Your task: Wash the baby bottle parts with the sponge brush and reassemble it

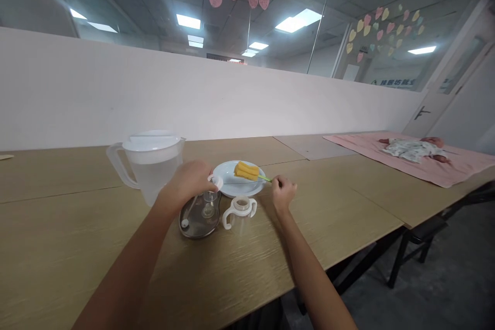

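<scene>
My right hand (pixel 283 192) is closed on the thin green handle of a bottle brush with a yellow sponge head (pixel 246 170). The sponge head is over the white plate (pixel 221 189); whether it touches the plate I cannot tell. My left hand (pixel 191 181), slightly blurred, pinches a small white ring-shaped bottle part (pixel 215 182) at the plate's left edge. Below that hand, a metal tray (pixel 199 228) bears small clear and white bottle parts (pixel 208 210). A clear baby bottle with white handles (pixel 240 212) stands uncapped between the tray and my right forearm.
A lidded clear pitcher (pixel 157 165) stands left, close behind my left forearm. On the table's far right, a baby doll (pixel 412 149) in patterned clothes lies on a pink cloth (pixel 444 175). A white wall (pixel 232 100) runs behind the table, and a dark stool (pixel 423 232) stands below right.
</scene>
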A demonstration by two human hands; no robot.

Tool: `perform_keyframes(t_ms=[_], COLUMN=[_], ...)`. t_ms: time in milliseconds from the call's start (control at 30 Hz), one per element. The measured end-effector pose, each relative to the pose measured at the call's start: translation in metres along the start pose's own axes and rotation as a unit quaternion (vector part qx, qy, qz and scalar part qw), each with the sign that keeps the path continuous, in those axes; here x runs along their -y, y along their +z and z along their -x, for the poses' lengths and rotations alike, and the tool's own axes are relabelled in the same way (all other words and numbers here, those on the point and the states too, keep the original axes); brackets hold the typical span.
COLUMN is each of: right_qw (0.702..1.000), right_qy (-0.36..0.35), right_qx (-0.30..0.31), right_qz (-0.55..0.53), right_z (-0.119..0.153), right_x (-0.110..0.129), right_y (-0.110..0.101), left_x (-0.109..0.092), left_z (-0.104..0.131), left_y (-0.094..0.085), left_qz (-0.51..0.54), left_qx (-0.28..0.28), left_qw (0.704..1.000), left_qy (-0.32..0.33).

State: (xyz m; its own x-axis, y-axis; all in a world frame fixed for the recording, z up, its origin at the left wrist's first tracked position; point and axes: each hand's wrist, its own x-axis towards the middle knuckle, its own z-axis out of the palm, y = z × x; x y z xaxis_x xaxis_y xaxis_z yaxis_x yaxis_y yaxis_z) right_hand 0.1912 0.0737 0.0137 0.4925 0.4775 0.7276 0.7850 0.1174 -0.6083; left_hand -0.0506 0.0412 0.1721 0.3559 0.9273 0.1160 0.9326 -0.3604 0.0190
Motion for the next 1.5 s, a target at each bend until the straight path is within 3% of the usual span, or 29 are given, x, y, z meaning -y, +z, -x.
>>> perform_keyframes(t_ms=[133, 367, 600, 867, 1133, 1267, 1500], right_qw=[1.000, 0.999, 0.999, 1.000, 1.000, 1.000, 1.000], right_qy=[0.001, -0.009, -0.011, -0.007, 0.008, 0.008, 0.010], right_qx=[0.009, 0.018, 0.021, 0.018, 0.019, 0.017, 0.018], right_qz=[0.015, 0.029, 0.025, 0.020, 0.012, 0.011, 0.015], right_z=[0.000, 0.001, 0.002, 0.002, 0.001, 0.001, 0.002], right_x=[-0.002, -0.002, -0.003, -0.002, -0.003, -0.004, -0.003], right_y=[0.002, 0.002, 0.002, 0.001, 0.002, 0.002, 0.002], left_x=[-0.003, 0.004, 0.007, 0.008, 0.043, 0.052, 0.046], left_z=[-0.002, -0.023, -0.029, -0.029, -0.031, -0.034, -0.041], left_y=[0.006, 0.042, 0.060, 0.055, 0.046, 0.049, 0.064], left_qz=[-0.028, -0.006, 0.012, 0.021, 0.061, 0.074, 0.056], left_qx=[0.068, 0.189, 0.193, 0.212, 0.212, 0.214, 0.222], left_qw=[0.997, 0.982, 0.981, 0.977, 0.973, 0.970, 0.971], left_qy=[-0.019, -0.029, -0.031, -0.025, -0.071, -0.087, -0.074])
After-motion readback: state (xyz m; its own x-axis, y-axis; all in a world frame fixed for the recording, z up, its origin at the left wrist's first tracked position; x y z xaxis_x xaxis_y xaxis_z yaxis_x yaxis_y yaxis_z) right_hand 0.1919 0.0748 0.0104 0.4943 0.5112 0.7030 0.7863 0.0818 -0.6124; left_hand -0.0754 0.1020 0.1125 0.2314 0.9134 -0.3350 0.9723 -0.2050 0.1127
